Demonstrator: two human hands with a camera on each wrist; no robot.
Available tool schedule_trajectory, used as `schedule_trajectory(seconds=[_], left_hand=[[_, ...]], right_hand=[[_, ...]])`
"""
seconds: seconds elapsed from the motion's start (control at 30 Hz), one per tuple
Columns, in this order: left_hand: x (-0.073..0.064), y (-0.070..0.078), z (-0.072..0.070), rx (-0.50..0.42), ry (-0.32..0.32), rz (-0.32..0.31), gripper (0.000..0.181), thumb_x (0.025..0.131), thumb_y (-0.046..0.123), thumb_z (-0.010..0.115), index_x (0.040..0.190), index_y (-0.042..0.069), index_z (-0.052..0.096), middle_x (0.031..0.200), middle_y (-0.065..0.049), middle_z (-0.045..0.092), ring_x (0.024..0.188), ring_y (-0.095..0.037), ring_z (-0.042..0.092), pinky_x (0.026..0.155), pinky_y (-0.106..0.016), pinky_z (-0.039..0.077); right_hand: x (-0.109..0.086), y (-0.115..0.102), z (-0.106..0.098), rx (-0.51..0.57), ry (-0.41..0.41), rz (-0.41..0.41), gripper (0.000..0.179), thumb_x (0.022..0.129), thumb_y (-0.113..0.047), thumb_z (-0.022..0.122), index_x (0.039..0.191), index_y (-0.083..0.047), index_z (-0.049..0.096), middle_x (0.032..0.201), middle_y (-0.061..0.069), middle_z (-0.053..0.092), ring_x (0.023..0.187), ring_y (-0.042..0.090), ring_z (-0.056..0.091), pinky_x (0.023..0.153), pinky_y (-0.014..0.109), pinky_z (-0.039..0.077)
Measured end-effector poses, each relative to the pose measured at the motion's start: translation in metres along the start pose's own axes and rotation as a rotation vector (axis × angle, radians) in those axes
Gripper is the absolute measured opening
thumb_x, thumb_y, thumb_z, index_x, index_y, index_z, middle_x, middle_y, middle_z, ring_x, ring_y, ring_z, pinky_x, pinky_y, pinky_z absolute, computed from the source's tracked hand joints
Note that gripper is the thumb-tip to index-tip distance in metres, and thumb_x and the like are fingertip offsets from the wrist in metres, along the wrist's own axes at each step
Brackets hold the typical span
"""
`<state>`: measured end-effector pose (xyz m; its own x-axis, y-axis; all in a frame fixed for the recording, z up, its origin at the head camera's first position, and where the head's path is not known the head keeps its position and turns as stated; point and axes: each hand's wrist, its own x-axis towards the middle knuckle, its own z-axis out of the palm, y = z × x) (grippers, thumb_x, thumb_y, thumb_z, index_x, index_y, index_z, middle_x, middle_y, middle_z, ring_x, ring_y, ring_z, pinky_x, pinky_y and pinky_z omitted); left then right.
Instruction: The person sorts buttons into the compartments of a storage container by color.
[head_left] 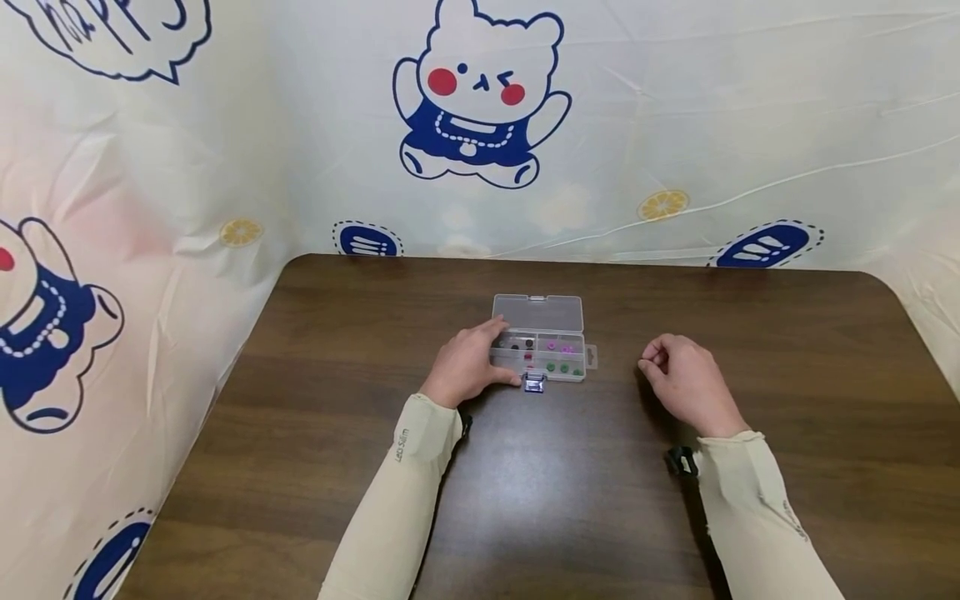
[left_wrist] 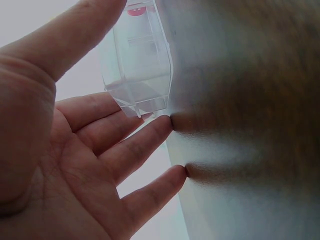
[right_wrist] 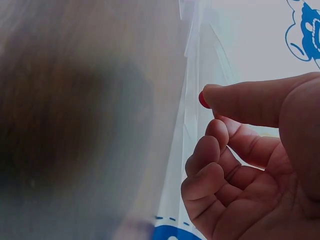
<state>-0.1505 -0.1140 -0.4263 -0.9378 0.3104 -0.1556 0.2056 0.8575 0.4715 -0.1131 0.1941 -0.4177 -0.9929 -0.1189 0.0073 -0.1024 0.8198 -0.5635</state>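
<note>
A clear plastic compartment box (head_left: 510,360) sits on the table with its lid (head_left: 537,315) swung back. Black, pink, red and green buttons (head_left: 564,367) lie apart in its compartments. My left hand (head_left: 467,362) holds the box at its left end, thumb at the front and fingers at the back. In the left wrist view, two fingertips (left_wrist: 176,172) touch the tabletop beside the box. To the right of the box, my right hand (head_left: 686,379) pinches a small red button (right_wrist: 203,99) between thumb and forefinger; most of it is hidden, and the other fingers are curled.
The box's front latch (head_left: 533,383) hangs down toward me, and a hanging tab (head_left: 592,357) sticks out on its right. The dark wooden table (head_left: 360,483) meets a white patterned curtain (head_left: 600,175) at the back and left.
</note>
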Motion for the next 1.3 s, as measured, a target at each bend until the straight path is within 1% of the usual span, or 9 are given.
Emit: schedule_trajectory(seconds=[0.33, 0.6, 0.83, 1.0, 1.13, 1.3], left_hand=[[0.0, 0.002, 0.0, 0.009, 0.005, 0.012, 0.091, 0.073, 0.043, 0.09, 0.148, 0.008, 0.051, 0.157, -0.006, 0.042, 0.134, -0.028, 0.051, 0.105, -0.046, 0.046], [0.0, 0.002, 0.0, 0.005, 0.006, 0.011, 0.091, 0.073, 0.042, 0.09, 0.148, 0.008, 0.05, 0.157, -0.006, 0.042, 0.135, -0.028, 0.05, 0.106, -0.046, 0.045], [0.0, 0.002, 0.001, -0.004, 0.0, 0.006, 0.091, 0.073, 0.042, 0.09, 0.148, 0.008, 0.05, 0.157, -0.006, 0.041, 0.136, -0.028, 0.05, 0.107, -0.045, 0.044], [-0.001, 0.001, 0.0, 0.001, 0.004, -0.003, 0.092, 0.073, 0.042, 0.09, 0.148, 0.008, 0.05, 0.157, -0.006, 0.041, 0.136, -0.028, 0.049, 0.108, -0.045, 0.044], [0.0, 0.001, 0.0, 0.0, 0.002, -0.001, 0.092, 0.073, 0.042, 0.09, 0.149, 0.008, 0.049, 0.158, -0.006, 0.041, 0.137, -0.028, 0.048, 0.108, -0.046, 0.043], [0.0, 0.001, 0.001, -0.006, -0.003, -0.006, 0.093, 0.074, 0.042, 0.09, 0.15, 0.008, 0.048, 0.158, -0.005, 0.04, 0.138, -0.028, 0.047, 0.109, -0.046, 0.042]], right_hand=[[0.002, -0.012, 0.005, 0.011, -0.008, -0.01, 0.007, 0.094, -0.008, 0.066, 0.093, -0.002, 0.064, 0.085, 0.011, 0.059, 0.078, 0.027, 0.054, 0.071, 0.04, 0.044], [0.006, -0.021, 0.011, 0.017, 0.008, -0.057, 0.006, 0.094, -0.006, 0.066, 0.091, -0.002, 0.063, 0.083, 0.01, 0.058, 0.078, 0.026, 0.053, 0.072, 0.039, 0.044], [0.008, -0.026, 0.015, 0.025, 0.001, -0.062, 0.005, 0.094, -0.006, 0.067, 0.091, -0.002, 0.064, 0.084, 0.01, 0.058, 0.078, 0.026, 0.053, 0.072, 0.039, 0.045], [0.011, -0.03, 0.018, 0.028, 0.011, -0.086, 0.006, 0.094, -0.006, 0.067, 0.09, -0.003, 0.063, 0.083, 0.009, 0.058, 0.078, 0.026, 0.053, 0.071, 0.039, 0.044], [0.013, -0.033, 0.02, 0.03, 0.017, -0.088, 0.006, 0.093, -0.006, 0.067, 0.09, -0.003, 0.063, 0.083, 0.009, 0.058, 0.078, 0.025, 0.053, 0.071, 0.039, 0.044], [0.014, -0.039, 0.023, 0.039, 0.003, -0.077, 0.006, 0.094, -0.007, 0.067, 0.091, -0.004, 0.063, 0.085, 0.009, 0.058, 0.079, 0.025, 0.053, 0.071, 0.038, 0.045]])
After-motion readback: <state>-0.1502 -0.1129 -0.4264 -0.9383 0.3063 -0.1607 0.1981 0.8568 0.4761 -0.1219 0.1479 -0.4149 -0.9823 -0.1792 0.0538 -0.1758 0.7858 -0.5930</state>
